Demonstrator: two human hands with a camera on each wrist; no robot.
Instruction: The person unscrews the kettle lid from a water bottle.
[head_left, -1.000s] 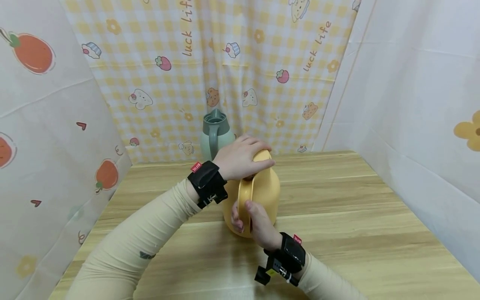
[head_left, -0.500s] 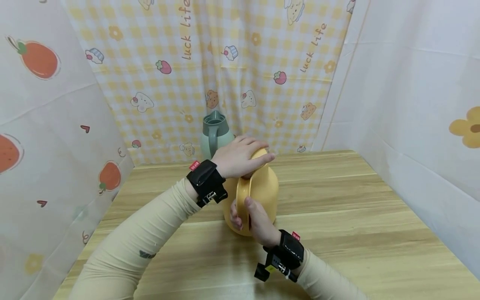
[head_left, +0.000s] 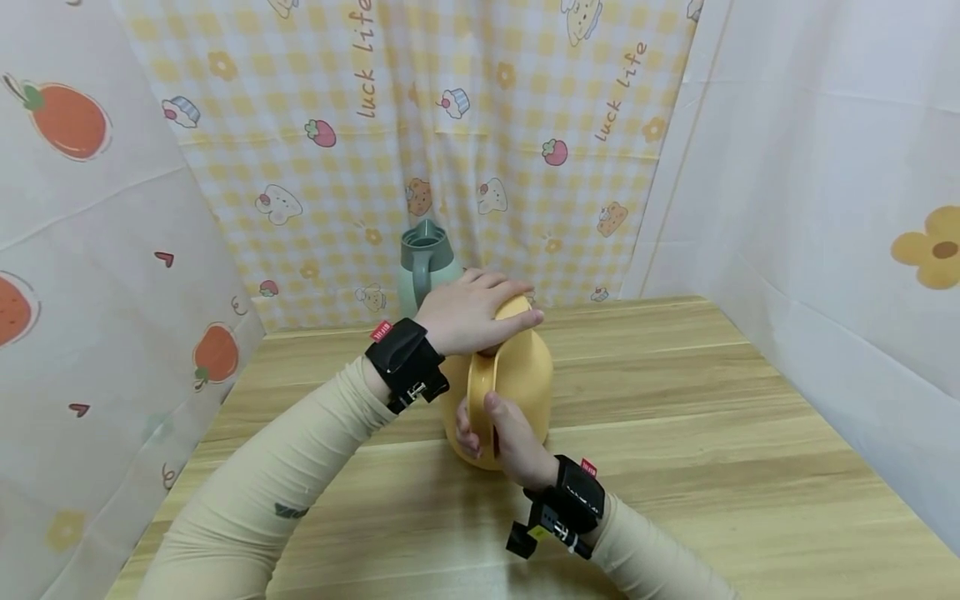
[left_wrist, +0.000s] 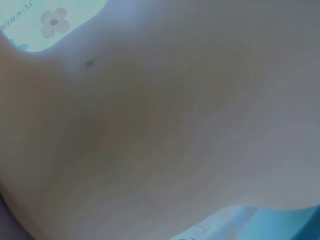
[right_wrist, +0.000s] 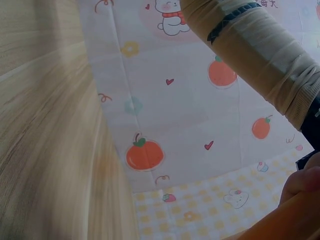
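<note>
A yellow thermos jug [head_left: 528,375] stands on the table in the middle of the head view, its handle towards me. My left hand [head_left: 461,317] lies over its top and grips it, the thumb on the near side and the fingers reaching across. Those fingertips are partly hidden. Lower down, my right hand [head_left: 517,437] holds the jug's handle [head_left: 482,383], fingers wrapped around it and thumb along its right side. Blurred skin [left_wrist: 160,120] fills most of the left wrist view. In the right wrist view, part of the yellow jug [right_wrist: 280,222] shows at the lower right corner.
Behind the yellow jug and left of it stands a pale green thermos jug [head_left: 423,265] with a darker green top and handle, partly covered by my left hand. The wooden table [head_left: 675,433] meets a printed curtain [head_left: 330,192] at the back, with white printed cloth [head_left: 810,183] on the sides.
My left thumb sits slightly higher on the yellow jug's top than a second ago. The right hand keeps its hold on the handle. The head view has shifted a little.
</note>
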